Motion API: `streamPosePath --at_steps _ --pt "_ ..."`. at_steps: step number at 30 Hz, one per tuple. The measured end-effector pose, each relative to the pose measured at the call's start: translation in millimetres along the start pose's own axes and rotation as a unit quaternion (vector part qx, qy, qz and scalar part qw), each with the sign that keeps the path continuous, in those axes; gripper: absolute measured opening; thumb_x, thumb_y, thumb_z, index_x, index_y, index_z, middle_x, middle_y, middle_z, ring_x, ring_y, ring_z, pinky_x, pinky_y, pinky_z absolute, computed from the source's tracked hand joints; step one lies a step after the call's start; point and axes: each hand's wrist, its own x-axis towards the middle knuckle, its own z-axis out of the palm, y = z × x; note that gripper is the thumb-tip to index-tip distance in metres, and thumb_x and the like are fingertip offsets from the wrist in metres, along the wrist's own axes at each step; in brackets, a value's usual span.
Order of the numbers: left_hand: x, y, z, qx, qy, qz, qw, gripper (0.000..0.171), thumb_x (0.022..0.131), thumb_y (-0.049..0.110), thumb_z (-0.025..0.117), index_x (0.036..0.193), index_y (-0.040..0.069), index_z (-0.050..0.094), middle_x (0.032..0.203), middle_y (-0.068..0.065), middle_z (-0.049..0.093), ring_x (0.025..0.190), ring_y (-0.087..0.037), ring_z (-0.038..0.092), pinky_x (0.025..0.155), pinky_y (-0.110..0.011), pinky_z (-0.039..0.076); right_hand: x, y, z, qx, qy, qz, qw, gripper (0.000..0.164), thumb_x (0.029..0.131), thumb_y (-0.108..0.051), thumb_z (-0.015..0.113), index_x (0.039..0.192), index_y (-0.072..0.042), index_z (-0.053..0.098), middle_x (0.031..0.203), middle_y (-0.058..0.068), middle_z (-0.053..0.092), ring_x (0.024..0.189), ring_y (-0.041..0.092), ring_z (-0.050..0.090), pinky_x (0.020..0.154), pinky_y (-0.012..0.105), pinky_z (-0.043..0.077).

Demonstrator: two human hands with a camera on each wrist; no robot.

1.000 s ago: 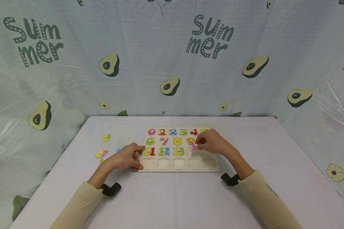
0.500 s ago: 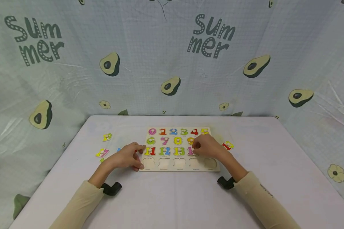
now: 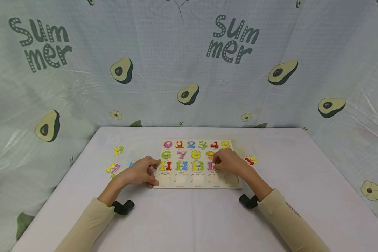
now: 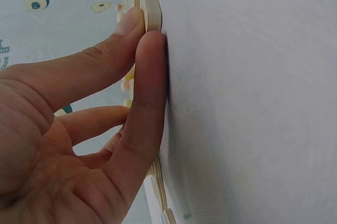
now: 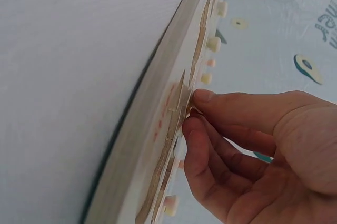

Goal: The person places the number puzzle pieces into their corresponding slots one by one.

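Observation:
A wooden number puzzle board lies flat on the table, its upper rows holding colourful knobbed numbers. My left hand holds the board's left edge; in the left wrist view the thumb lies over the top face and a finger runs along the side. My right hand pinches a pink number piece at the third row, just right of the 13. The right hand covers most of that piece. In the right wrist view, thumb and fingertips meet close against the board's face.
Loose number pieces lie left of the board, including a yellow one and a yellow-and-pink 17; a blue one is partly behind the left hand. A red-and-yellow piece lies to the right. Printed cloth hangs behind the table.
My right hand has moved left and lowered the pink piece into the third row, then stayed there. The red-and-yellow piece at right has come into view. The left hand keeps its place.

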Motion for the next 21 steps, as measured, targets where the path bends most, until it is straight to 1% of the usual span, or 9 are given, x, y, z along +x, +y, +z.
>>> streamPosePath --at_steps 4,7,10,13,17,19,21 --pt "-0.4 -0.4 -0.1 0.003 0.001 -0.003 1.0000 0.088 0.081 0.003 0.086 0.153 -0.010 0.038 0.129 -0.017 0.051 0.066 -0.014 0.068 0.068 -0.031 0.061 1.2 -1.2 0.9 -0.002 -0.007 0.006 1.000 0.004 0.090 -0.011 0.078 0.091 -0.007 0.076 0.082 0.001 0.069 0.076 0.014 0.057 0.073 0.027 0.051" --pt "-0.9 -0.8 0.2 0.000 0.002 -0.006 1.0000 0.088 0.081 0.002 0.086 0.153 -0.010 0.038 0.129 -0.017 0.050 0.066 -0.014 0.068 0.068 -0.032 0.061 1.8 -2.4 1.0 0.004 -0.015 0.015 1.000 0.007 0.090 -0.014 0.078 0.092 -0.008 0.076 0.082 0.001 0.069 0.077 0.015 0.057 0.074 0.027 0.051" --pt "-1.6 -1.3 0.8 -0.006 0.004 -0.009 0.9999 0.088 0.081 0.002 0.086 0.154 -0.010 0.037 0.129 -0.017 0.050 0.066 -0.014 0.067 0.068 -0.033 0.062 2.0 -0.8 -0.2 0.016 -0.027 0.016 0.999 0.009 0.090 -0.016 0.078 0.094 -0.008 0.076 0.084 0.000 0.068 0.079 0.015 0.057 0.075 0.027 0.051" --pt "-1.9 -1.5 1.6 -0.007 0.004 -0.010 0.9999 0.089 0.081 0.002 0.086 0.154 -0.010 0.037 0.130 -0.018 0.050 0.066 -0.014 0.067 0.068 -0.033 0.062 1.7 5.1 -3.9 0.041 -0.032 0.006 0.999 0.009 0.091 -0.016 0.077 0.097 -0.009 0.076 0.086 -0.001 0.070 0.081 0.014 0.059 0.074 0.027 0.051" --pt "-1.3 -1.3 1.3 -0.002 0.001 -0.006 1.0000 0.088 0.081 0.003 0.085 0.154 -0.010 0.037 0.130 -0.018 0.050 0.066 -0.014 0.068 0.068 -0.032 0.061 -2.2 12.2 -15.9 0.075 -0.008 -0.005 0.997 0.014 0.091 -0.013 0.076 0.103 -0.006 0.077 0.087 0.002 0.071 0.080 0.015 0.060 0.071 0.028 0.051" --pt "-0.6 -1.0 0.7 0.003 0.001 -0.005 1.0000 0.087 0.082 0.004 0.086 0.154 -0.010 0.038 0.130 -0.017 0.050 0.066 -0.014 0.068 0.068 -0.032 0.061 -5.3 13.9 -24.0 0.081 0.008 -0.003 0.997 0.016 0.091 -0.013 0.076 0.106 -0.004 0.076 0.087 0.003 0.069 0.078 0.016 0.059 0.069 0.028 0.051" --pt "-0.3 -0.6 0.0 0.008 0.002 -0.004 1.0000 0.087 0.082 0.004 0.086 0.154 -0.009 0.039 0.130 -0.017 0.051 0.066 -0.014 0.068 0.068 -0.031 0.060 -7.8 15.8 -31.8 0.086 0.014 0.001 0.996 0.019 0.092 -0.012 0.076 0.108 -0.002 0.076 0.087 0.005 0.068 0.076 0.016 0.060 0.067 0.029 0.051"
